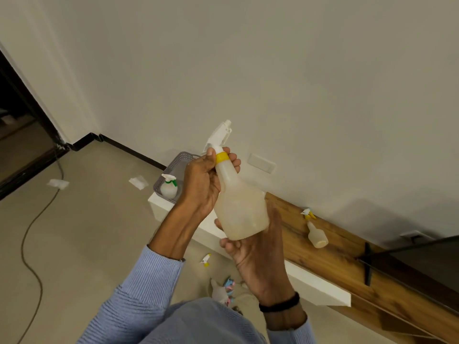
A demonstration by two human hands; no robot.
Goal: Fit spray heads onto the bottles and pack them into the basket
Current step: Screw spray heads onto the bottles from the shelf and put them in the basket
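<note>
your left hand (201,187) grips the yellow screw collar (222,157) at the neck of the translucent cloudy plastic bottle (241,207). thumb and fingers curl round the collar, just under the white trigger spray head (219,135). my read: that grip is for twisting the collar tight. your right hand (258,254) cups the bottle's base from below, fingers wrapped round it, likely so the body doesn't spin as the collar turns.

the bottle is held in the air mid-view, in front of the pale wall (273,70), touching only your hands. its long axis runs from base, low and near you, to neck, high and further off, leaning a little left. the nozzle points up and right, toward the wall.

the grey perforated plastic basket (173,165) sits behind your left hand at the end of the low white-fronted shelf (310,279). one small bottle with a green collar (169,188) sits in it. a pale bottle with a yellow-trimmed head (315,232) lies on its side on the shelf's wood top, well apart to the right. a loose yellow-and-white spray head (205,259) lies on the floor. i cannot tell whether the collar is fully seated.
</note>
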